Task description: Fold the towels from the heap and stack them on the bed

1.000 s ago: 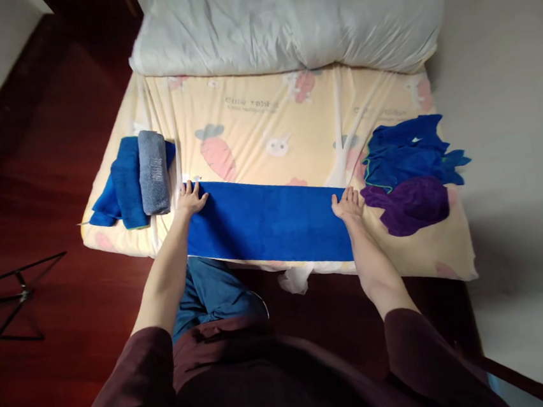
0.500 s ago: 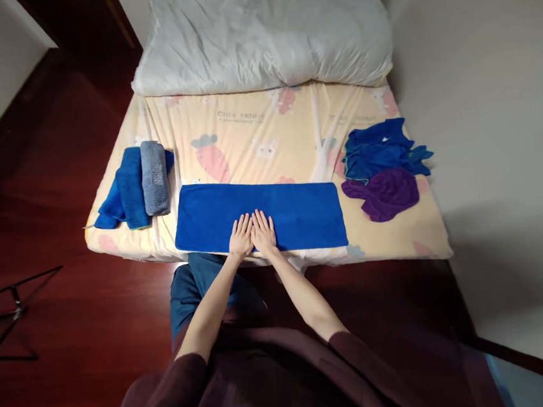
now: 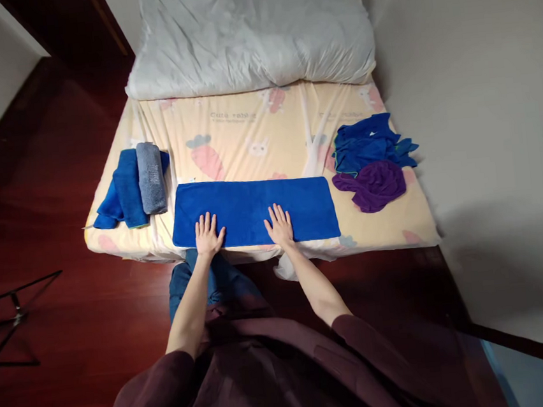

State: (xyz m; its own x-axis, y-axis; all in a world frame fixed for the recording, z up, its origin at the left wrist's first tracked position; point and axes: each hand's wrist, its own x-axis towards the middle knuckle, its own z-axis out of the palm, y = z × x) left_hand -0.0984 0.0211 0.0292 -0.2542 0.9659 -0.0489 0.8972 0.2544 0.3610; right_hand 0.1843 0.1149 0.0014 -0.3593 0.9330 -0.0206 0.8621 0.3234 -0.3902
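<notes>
A blue towel (image 3: 247,206) lies as a long flat strip along the near edge of the bed. My left hand (image 3: 208,235) rests flat on its left part, fingers spread. On the right of the towel's middle, my right hand (image 3: 280,226) also lies palm down with its fingers apart. Left of the strip is a rolled grey towel (image 3: 151,180), leaning against a folded blue cloth (image 3: 129,191). To the right sit a crumpled blue cloth (image 3: 366,143) and a bunched purple cloth (image 3: 375,187), which overlap.
The bed (image 3: 241,145) has a pale yellow sheet with carrots and rabbits under a thin clear cover. A bulky whitish bundle (image 3: 250,39) fills its far end. A wall (image 3: 477,145) runs along the right. Black stand legs (image 3: 17,311) stand on the dark red floor at left.
My hands were side by side at the towel's middle. They have slid apart, the left hand to the left and the right hand slightly right. The view has shifted a little.
</notes>
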